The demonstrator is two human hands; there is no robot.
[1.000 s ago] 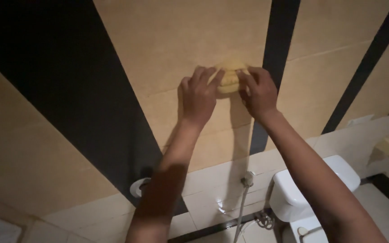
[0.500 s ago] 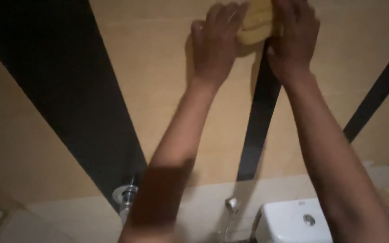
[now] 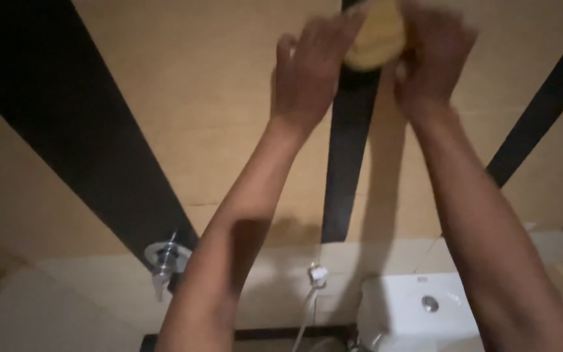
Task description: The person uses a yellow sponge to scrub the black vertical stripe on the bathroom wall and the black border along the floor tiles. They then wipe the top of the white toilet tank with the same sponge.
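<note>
Both hands press one yellow sponge (image 3: 373, 36) against the wall (image 3: 197, 117), high up near the top edge of the view. The left hand (image 3: 311, 68) lies flat with fingers spread, its fingertips over the sponge's left side; the right hand (image 3: 431, 55) cups the right side, so the sponge sits between them, about equally near to each. It rests over the dark vertical stripe (image 3: 346, 163) that runs down the tan wall, with its longer side seeming to run across that stripe, though blur makes this unsure.

Lower down, a white toilet tank (image 3: 418, 309) with a round flush button stands below the right forearm, a chrome tap (image 3: 163, 257) sticks out of the wall below left, and a small hose fitting (image 3: 316, 274) hangs between them.

The sponge's top is cut off by the frame and smeared by motion, and both palms are hidden, so how tightly the fingers close I cannot tell.
</note>
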